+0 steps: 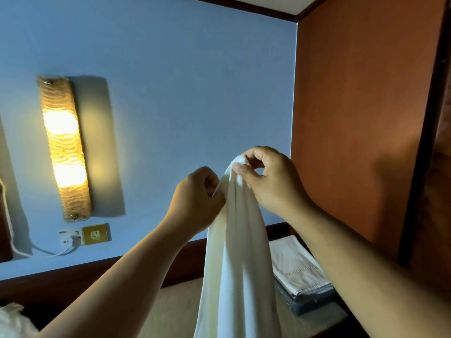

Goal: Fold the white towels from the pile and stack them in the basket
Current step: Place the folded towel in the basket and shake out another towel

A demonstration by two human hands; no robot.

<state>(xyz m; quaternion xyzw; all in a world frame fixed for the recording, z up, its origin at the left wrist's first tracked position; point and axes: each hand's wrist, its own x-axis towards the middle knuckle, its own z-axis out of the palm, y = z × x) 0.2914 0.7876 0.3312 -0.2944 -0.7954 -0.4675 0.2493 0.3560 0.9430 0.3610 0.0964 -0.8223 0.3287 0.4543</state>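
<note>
- A person holds a white towel (236, 252) up at chest height before a blue wall (195, 69), with the cloth hanging down out of the bottom of the view.
- The right grip (266, 176) pinches the towel's topmost corner between thumb and fingertips, its other fingers curled.
- The left grip (197, 193) sits just beside and slightly below it, fingers curled onto the towel's left edge. How much cloth it has is hidden behind the knuckles.
- The step in hand appears to be finding the corners: the towel hangs bunched and narrow, not yet spread and with no fold made.
- The basket (305, 304) waits low on the right, against the orange wall, with folded towels (292, 262) already lying in it.
- A scrap of white at the lower left is probably the pile (12, 318), though too little shows to be sure.
- The next move likely calls for the left grip to run along the top hem to the far corner while the right keeps its pinch, so the cloth opens flat.
- The risk, as judged here, is a slipped corner or a twisted hem that would skew the fold.
- A lit lamp (64, 147) glows on the wall to the left, above a socket (95, 234).
</note>
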